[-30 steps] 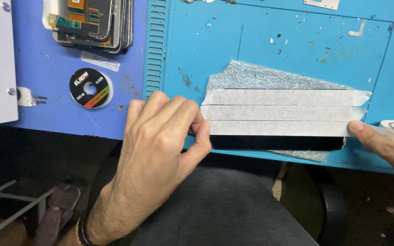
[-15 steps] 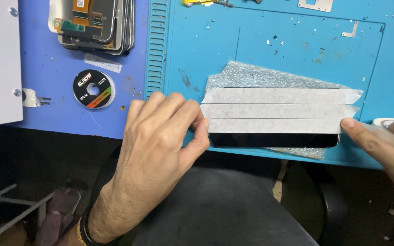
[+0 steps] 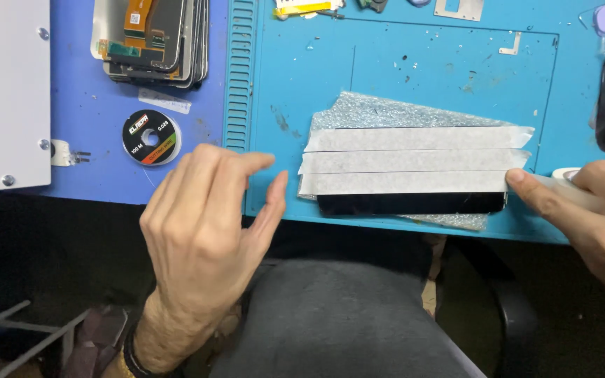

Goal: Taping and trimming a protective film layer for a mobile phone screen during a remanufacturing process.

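Left hand (image 3: 208, 231) hovered open just left of taped black panel (image 3: 411, 203); right hand (image 3: 589, 210) gripped tape roll (image 3: 567, 175) at panel's right end, steadying strip.

The person's left hand (image 3: 204, 238) is bare, with a dark band (image 3: 129, 350) around its wrist. The right hand (image 3: 589, 217) is bare too. Grey trousers (image 3: 330, 322) cover the lap.

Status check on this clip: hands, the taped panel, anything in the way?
Left hand open, off the panel. Right hand holds the tape roll, thumb at the panel's right end. Three tape strips across it. Nothing in the way.
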